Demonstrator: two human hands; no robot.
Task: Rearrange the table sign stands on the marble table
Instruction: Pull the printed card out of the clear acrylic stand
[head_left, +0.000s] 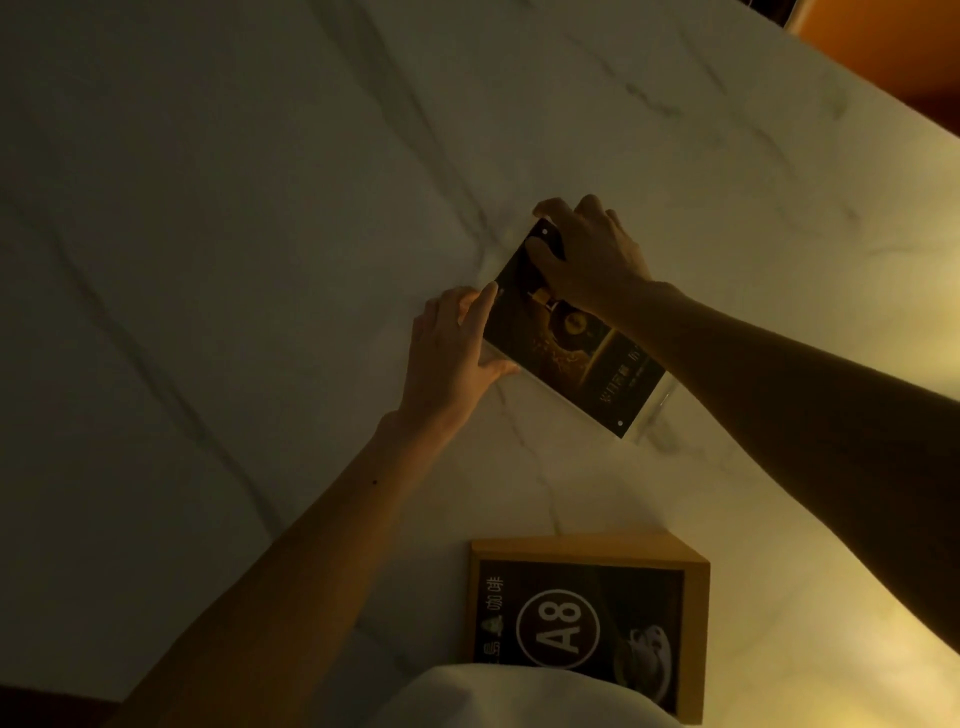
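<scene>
A clear acrylic sign stand (582, 358) with a dark printed card sits tilted on the white marble table (260, 208), near the middle of the view. My left hand (452, 348) grips its left edge, with thumb under and fingers on the side. My right hand (592, 260) holds its top corner from above. A second sign stand (587, 623), in a wooden frame with "A8" printed in a circle, lies close to my body at the bottom.
The table's far edge runs diagonally at the upper right, with an orange seat or surface (883, 47) beyond it. White fabric (519, 696) from my clothing covers the lower part of the wooden stand.
</scene>
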